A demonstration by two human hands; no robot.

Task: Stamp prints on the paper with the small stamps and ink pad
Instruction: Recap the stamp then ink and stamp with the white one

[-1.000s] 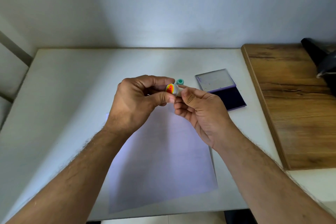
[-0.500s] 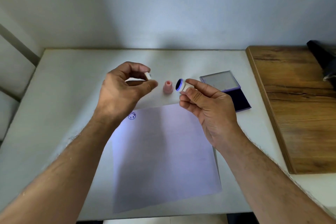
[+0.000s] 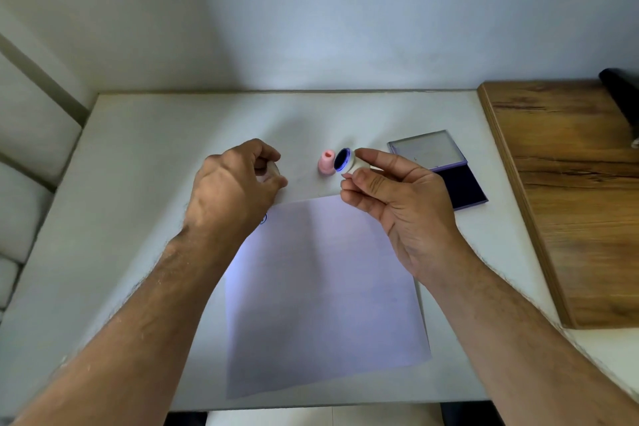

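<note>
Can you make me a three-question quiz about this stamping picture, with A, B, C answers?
1. Where is the ink pad? A beside the right hand B on the paper C on the wooden board
2. What colour is the stamp standing on the table? A green B pink C yellow
3. The ink pad's lid is: A shut B missing C open

Answers: 1 A, it lies on the table just past that hand. 2 B, the pink stamp stands above the paper. 3 C, the clear lid is flipped back and dark ink shows.

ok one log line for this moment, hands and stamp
right hand: holds white stamp, inked face up | left hand: closed on small piece | paper: one print
</note>
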